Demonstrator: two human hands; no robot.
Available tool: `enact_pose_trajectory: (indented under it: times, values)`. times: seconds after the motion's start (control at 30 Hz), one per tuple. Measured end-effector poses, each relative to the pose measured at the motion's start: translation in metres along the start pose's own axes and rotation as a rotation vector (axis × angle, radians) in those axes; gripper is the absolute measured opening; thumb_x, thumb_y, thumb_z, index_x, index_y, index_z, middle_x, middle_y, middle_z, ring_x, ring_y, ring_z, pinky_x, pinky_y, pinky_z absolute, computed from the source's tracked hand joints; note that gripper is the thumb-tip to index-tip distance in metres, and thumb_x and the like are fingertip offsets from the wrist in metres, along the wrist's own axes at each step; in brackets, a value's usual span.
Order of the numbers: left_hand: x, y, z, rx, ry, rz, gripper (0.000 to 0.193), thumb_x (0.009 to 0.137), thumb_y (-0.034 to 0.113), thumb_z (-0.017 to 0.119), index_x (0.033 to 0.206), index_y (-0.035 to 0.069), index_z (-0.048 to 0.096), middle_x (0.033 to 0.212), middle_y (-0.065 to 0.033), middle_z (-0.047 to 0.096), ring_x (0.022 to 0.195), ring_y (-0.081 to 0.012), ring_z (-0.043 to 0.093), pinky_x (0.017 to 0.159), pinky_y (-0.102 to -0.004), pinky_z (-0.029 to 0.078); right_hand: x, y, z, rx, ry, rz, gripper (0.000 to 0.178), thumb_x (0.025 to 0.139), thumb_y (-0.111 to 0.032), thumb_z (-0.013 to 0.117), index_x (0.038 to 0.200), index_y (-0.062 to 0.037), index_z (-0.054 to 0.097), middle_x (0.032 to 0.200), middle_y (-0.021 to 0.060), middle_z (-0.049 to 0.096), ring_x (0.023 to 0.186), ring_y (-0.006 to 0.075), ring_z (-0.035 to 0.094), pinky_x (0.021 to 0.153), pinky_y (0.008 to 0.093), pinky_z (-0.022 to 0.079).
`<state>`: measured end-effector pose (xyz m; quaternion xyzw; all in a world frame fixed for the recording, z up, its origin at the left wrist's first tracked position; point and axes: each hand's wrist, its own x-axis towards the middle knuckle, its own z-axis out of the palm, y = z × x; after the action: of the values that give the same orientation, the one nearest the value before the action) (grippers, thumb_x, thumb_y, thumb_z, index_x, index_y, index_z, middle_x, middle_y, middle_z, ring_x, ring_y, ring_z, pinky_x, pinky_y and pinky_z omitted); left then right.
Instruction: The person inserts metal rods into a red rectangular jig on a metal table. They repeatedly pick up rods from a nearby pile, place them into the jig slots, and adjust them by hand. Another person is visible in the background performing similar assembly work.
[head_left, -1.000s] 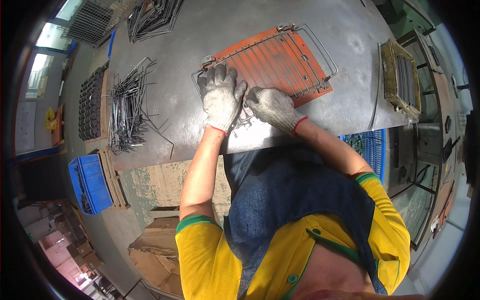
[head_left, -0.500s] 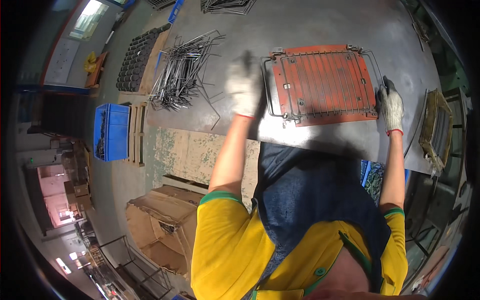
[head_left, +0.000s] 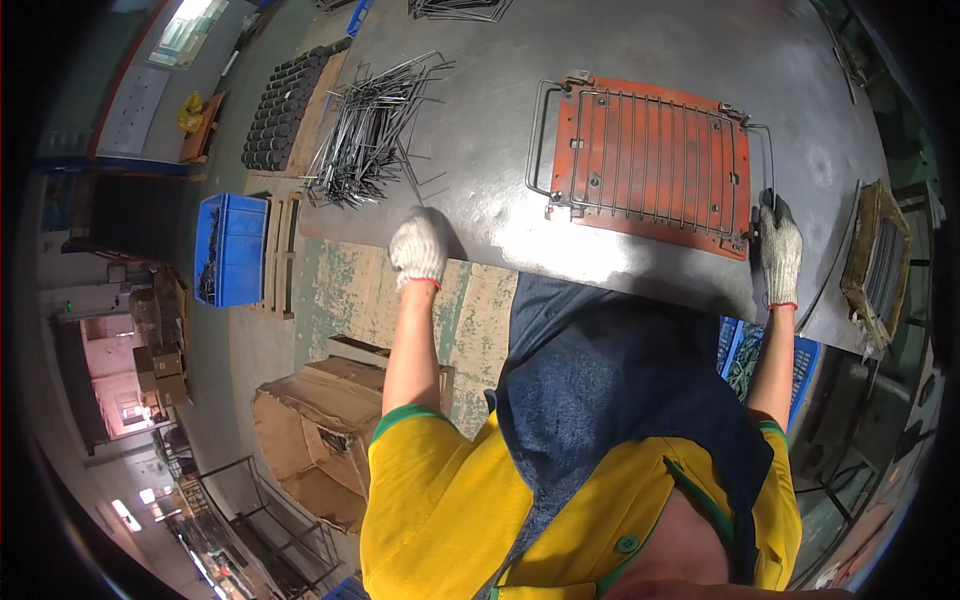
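Observation:
My left hand [head_left: 418,247], in a white knit glove, is closed at the table's front edge. The end of a bent metal rod [head_left: 414,185] from the loose pile [head_left: 372,135] runs into its fingers. To the right, a red plate [head_left: 655,160] with a grid of parallel wires [head_left: 660,150] over it lies tilted on the table. Bent wire side bars stick out from both of its ends. My gloved right hand [head_left: 780,245] is closed around the lower part of the right side bar [head_left: 772,165], beside the plate's near right corner. Its fingertips are partly hidden.
The grey metal table [head_left: 480,180] ends just before my apron. A wooden-framed box of rods [head_left: 877,265] stands at the right edge. Blue crates [head_left: 232,250] sit at the left and below the table at the right. An open cardboard box [head_left: 315,440] is at lower left.
My left hand has moved from beside the plate leftward and toward me, to the rod at the pile. The red plate with its wire grid has turned clockwise. My right hand stays at the right bar.

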<state>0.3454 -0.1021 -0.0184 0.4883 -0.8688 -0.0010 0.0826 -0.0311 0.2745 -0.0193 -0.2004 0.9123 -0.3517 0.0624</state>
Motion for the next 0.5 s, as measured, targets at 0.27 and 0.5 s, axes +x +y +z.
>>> enact_pose_trajectory:
  times: [0.27, 0.5]
  values:
    - [-0.059, 0.031, -0.013, -0.178, 0.018, -0.141, 0.022, 0.093, 0.028, 0.049, 0.093, 0.006, 0.054, 0.081, -0.0237, 0.065, 0.079, -0.0438, 0.063, 0.066, -0.0520, 0.048, -0.020, 0.003, -0.009, 0.115, -0.020, 0.060, 0.041, 0.093, -0.030, 0.052, 0.124, -0.0048, 0.056, 0.102, 0.0222, 0.066, 0.092, 0.0345, 0.066, 0.078, 0.0413, 0.050]
    - [-0.054, 0.012, -0.010, -1.253, -0.417, -0.709, 0.022, 0.090, 0.016, 0.061, 0.108, 0.003, 0.060, 0.072, -0.0077, 0.060, 0.066, -0.0187, 0.065, 0.052, -0.0329, 0.050, -0.022, -0.007, -0.014, 0.097, -0.026, 0.059, 0.038, 0.091, -0.031, 0.054, 0.116, -0.0037, 0.058, 0.089, 0.0237, 0.066, 0.086, 0.0399, 0.064, 0.073, 0.0440, 0.049]
